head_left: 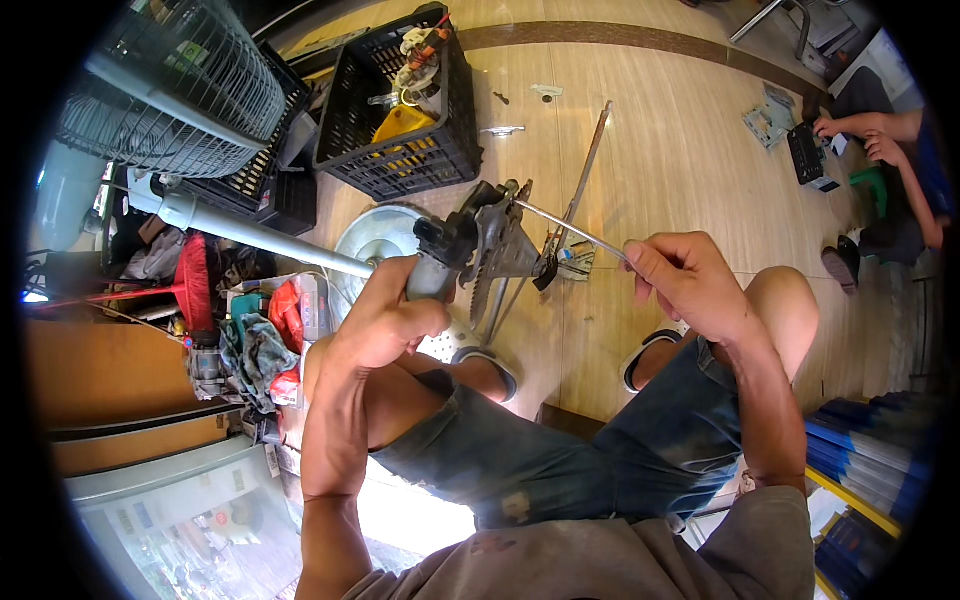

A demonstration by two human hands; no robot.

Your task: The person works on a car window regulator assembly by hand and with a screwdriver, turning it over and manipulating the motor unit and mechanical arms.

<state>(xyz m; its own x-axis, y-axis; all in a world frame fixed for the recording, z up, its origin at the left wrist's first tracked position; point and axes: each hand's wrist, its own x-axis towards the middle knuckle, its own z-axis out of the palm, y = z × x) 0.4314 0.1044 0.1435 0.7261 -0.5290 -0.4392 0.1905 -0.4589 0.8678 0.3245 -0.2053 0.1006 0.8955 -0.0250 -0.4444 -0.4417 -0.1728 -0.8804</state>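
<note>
Person seated, both hands out front. Left hand (385, 318) is wrapped around the grey body of a grey-and-black mechanical unit (432, 278), fingers and thumb closed on it; full finger wrap partly hidden. The unit is held up off the floor, in front of the left knee, its metal bracket (508, 247) with a toothed edge facing right. Right hand (695, 288) has a thin metal rod (570, 228) pinched between thumb and fingers, no gap showing there; the rod slants up-left, far end at the top of the bracket, actual contact too small to tell. Long metal bar (592, 150) runs behind the bracket, over the tiled floor (660, 130); cannot tell if it touches the unit. Behind the left hand: round pale base (385, 228), partly covered by a pale pole (270, 240) that slants toward it from the left. Beyond that, a black slotted crate (460, 130) with a yellow item (403, 122) and other parts in it, beside a wire fan cage (190, 110). Left side also has a red bag (287, 315) next to a crumpled dark cloth (255, 350). Far right, well apart from the unit, a co-worker's hands (880, 148) are near a black box (808, 158). Blue-and-white stacked items (860, 450) at lower right, kind unclear.
</note>
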